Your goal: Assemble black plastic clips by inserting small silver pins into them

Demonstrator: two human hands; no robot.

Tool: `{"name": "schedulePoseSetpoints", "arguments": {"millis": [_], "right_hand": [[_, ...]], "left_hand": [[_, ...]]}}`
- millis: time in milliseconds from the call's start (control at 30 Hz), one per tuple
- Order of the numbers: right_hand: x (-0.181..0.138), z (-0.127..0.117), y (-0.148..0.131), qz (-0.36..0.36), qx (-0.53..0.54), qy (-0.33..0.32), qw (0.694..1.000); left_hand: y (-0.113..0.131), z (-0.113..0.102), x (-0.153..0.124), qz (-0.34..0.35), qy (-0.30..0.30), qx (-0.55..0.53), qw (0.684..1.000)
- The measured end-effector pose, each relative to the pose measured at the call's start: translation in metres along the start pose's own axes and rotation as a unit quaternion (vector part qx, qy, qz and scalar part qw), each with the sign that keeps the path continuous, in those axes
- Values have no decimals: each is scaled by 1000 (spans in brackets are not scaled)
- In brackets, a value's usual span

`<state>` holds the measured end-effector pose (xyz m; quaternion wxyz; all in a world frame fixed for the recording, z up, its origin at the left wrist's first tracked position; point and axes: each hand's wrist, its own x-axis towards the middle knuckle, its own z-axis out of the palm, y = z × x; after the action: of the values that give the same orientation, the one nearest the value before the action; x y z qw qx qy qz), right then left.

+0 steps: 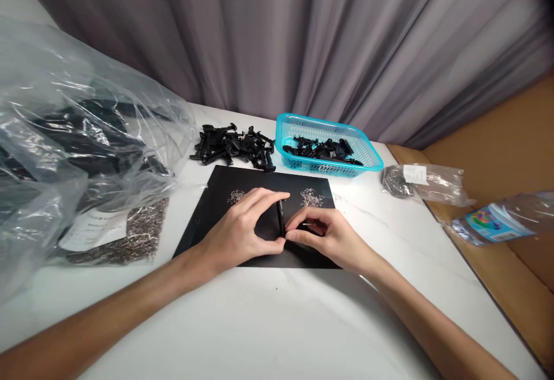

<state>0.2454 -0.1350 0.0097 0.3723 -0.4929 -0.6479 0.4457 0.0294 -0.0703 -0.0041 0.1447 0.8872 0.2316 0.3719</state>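
Black part point(280, 218) upright between left fingers point(270, 198)

Left hand point(241, 224) arched, right hand point(332, 234) apparently pinching

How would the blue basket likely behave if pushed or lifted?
The blue basket is probably light, being thin-looking and perforated. Low and wide, it would likely slide rather than tip. The loose black parts inside may shift if it tilts.

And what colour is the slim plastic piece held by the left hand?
The slim plastic piece is black; it shows best in the head view.
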Motion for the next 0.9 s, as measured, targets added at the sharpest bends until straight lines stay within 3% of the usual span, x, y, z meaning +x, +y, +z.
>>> {"name": "schedulePoseSetpoints", "arguments": {"millis": [200,333,400,533,700,767,900], "right_hand": [[-5,15,4,-32,-33,21,999],[-5,20,8,-28,-49,48,997],[-4,18,8,-15,-37,45,998],[-1,7,0,-29,-58,58,996],[-6,-4,-13,-107,-170,197,960],[-9,-2,-13,-132,-183,224,948],[-12,6,-9,-95,-21,207,973]], "left_hand": [[-5,-4,-2,104,-1,39,994],[-9,-6,-2,125,7,58,990],[-10,-6,-1,107,-5,45,993],[-10,-7,4,-1,-20,-22,1000],[-11,-9,8,-82,-14,-109,991],[-11,-10,9,-99,-27,-109,989],[-13,-12,10,-107,-48,-110,987]]}}
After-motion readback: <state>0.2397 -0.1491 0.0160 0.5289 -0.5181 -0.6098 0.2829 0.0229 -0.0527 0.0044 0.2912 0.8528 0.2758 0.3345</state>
